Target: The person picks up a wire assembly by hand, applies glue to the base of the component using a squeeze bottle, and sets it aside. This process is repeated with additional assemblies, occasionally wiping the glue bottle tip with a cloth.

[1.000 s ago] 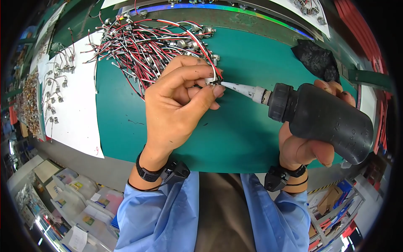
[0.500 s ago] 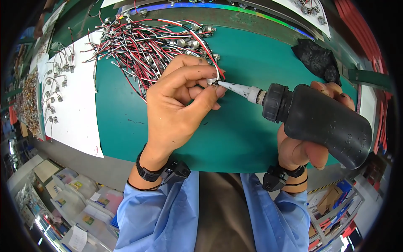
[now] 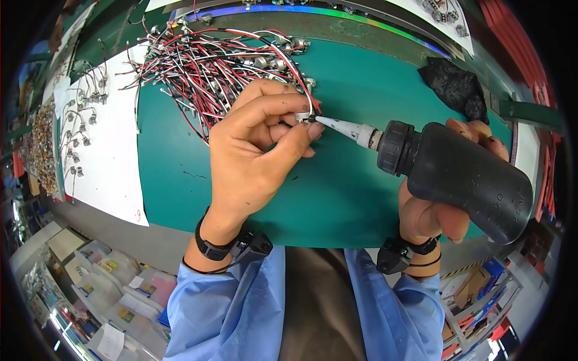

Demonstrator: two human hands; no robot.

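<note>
My left hand (image 3: 250, 138) pinches a small silvery potentiometer (image 3: 301, 117) between thumb and fingers. Red, white and black wires rise from it toward the back. In my right hand (image 3: 430, 210) is a black squeeze bottle (image 3: 472, 174), lying tilted with its pale tapered nozzle (image 3: 349, 130) pointing left. The nozzle's tip is at the wire end of the potentiometer; whether it touches cannot be made out. Dark stains mark several fingertips. Behind my left hand lies a tangled heap of wired potentiometers (image 3: 198, 75).
The green work mat (image 3: 355, 198) lies under both hands. A crumpled black cloth (image 3: 456, 87) rests at the back right. White paper (image 3: 111, 168) with several wired parts covers the left side. Clear plastic boxes (image 3: 129, 301) stand low at the left.
The nozzle tip has shifted very slightly to the right, with the bottle's base tipping down a little. My left hand keeps its hold on the potentiometer.
</note>
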